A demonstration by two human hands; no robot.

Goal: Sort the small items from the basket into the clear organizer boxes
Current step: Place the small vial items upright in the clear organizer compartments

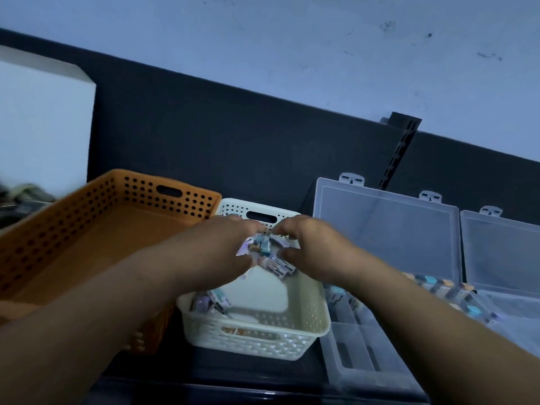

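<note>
**Hands on clump**

left hand and right hand meet over far end of the white basket, each grip curled round small items. It's blurry, seemingly one clump. Clear organizer boxes just right of the basket, lids open.

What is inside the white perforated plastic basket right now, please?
The white basket holds small pale items: one heap at the far end between the left hand and right hand, another in the near-left corner, bare floor between. The hands cover whatever lies beneath them.
</note>
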